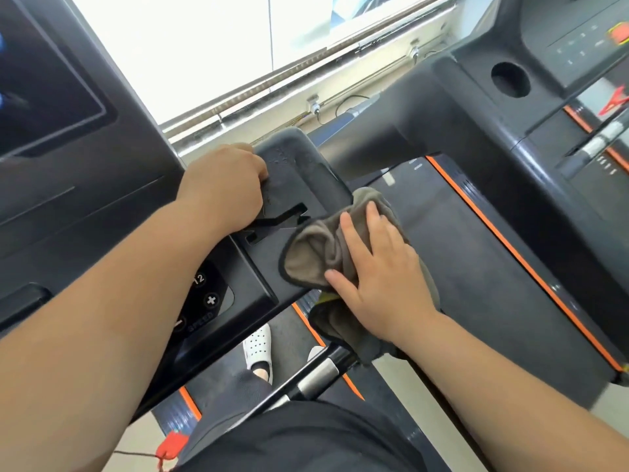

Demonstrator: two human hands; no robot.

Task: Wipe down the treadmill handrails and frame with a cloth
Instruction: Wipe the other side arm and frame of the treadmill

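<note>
Head view is looking straight down over the person's arms at the right-hand handrail of the treadmill, a broad black arm running out from the console. The left hand is sitting on the inner edge of that handrail, knuckles up and fingers curling down over the side. Its grip is closed on the rail, seemingly to steady the body while the other arm is working, though the fingertips themselves are hidden. The right hand is lying flat on the grey-brown cloth with fingers straight and spread and the thumb out to the side. That grip is wide and pressing rather than clutching, which is spreading the pressure across the fabric. The cloth is bunched on the top face of the handrail near its outer edge, and its lower part is hanging down over that side, so top and flank are probably getting covered together. The speed buttons are lying just inward of it, apart from the cloth. A neighbouring treadmill is standing close on the right, and a white shoe is showing below. The wiping looks to be under way on this rail.
</note>
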